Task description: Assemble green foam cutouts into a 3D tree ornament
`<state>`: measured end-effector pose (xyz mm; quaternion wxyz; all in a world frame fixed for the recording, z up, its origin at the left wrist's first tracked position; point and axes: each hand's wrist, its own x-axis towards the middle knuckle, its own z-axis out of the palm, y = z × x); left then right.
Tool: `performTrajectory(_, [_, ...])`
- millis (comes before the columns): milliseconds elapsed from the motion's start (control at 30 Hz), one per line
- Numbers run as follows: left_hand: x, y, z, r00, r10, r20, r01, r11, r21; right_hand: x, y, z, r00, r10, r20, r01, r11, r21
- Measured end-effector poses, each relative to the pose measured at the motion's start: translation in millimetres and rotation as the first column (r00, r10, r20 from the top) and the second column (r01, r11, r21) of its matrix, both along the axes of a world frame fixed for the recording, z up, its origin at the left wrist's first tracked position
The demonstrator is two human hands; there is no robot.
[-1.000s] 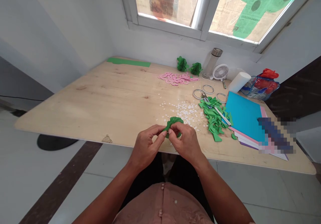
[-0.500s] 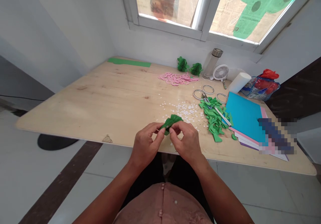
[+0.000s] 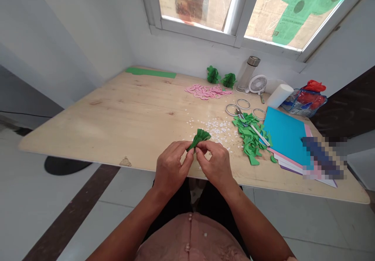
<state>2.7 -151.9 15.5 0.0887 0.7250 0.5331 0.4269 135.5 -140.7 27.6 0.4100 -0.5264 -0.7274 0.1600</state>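
A layered green paper piece (image 3: 200, 137) is pinched between both hands over the front edge of the table. My left hand (image 3: 173, 165) grips its lower left part with thumb and fingers. My right hand (image 3: 215, 162) pinches its lower right part, the two thumbs close together. The upper layers stick up beyond the fingertips, and its lower end is partly hidden by them. Small white paper bits (image 3: 219, 127) lie just past the right hand. To their right is a pile of green paper scraps (image 3: 250, 146) with scissors (image 3: 239, 113) and a white pen-like stick (image 3: 260, 135) on it.
On the wooden table (image 3: 117, 120) are pink cut-outs (image 3: 205, 91), two green paper shapes (image 3: 213, 75), tape rings (image 3: 243, 104), a bottle (image 3: 246, 73), a small fan (image 3: 258, 84), a white roll (image 3: 280, 95), a bag (image 3: 306, 100), blue paper (image 3: 287, 136) and a green strip (image 3: 152, 73).
The green paper piece has gone from spread out to narrower and more bunched, with its layers pointing up. My right hand has shifted slightly left, its thumb nearer the left one.
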Motion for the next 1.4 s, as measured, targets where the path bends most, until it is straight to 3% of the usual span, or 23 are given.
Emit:
performTrajectory(633, [3,5,-5.8,0.985,0.079,-0.153,-0.061,0.991,0.118,-2,7,-3.8,0.983,-0.031,0.182,0.019,0.997,0.072])
performTrajectory(1067, [-1,8,-2.4,0.997,0.023,0.078,-0.017,0.997,-0.074,-7,14,-6.9,0.995,-0.022,0.092,0.021,1.000,0.010])
performTrajectory(1400, [-3,12,-8.0,0.999,0.041,-0.017,-0.041,0.999,-0.024,-5,16,-9.5,0.993,0.007,0.122,-0.006,1.000,-0.008])
